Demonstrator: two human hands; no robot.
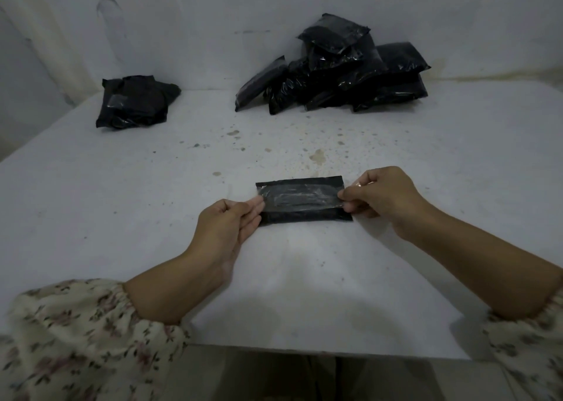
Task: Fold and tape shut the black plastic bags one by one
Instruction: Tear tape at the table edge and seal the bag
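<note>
The folded bag (pixel 304 215) lies stretched between the two grips, low over the near middle of the counter (pixel 122 202); I cannot tell whether it rests on the surface. A clear strip of tape (pixel 301 198) runs along its length, likely held taut from both ends so it beds flat over the fold. The left hand (pixel 227 227) pinches the left end, thumb on top and fingers fairly straight beneath. The right hand (pixel 384 199) pinches the right end with curled fingertips at the tape's tip. Both forearms angle inward, wrists low. Far beyond the right grip a heap of bags (pixel 335 74) sits against the wall, and far beyond the left a smaller pile (pixel 135 102), probably kept apart as a separate lot.
</note>
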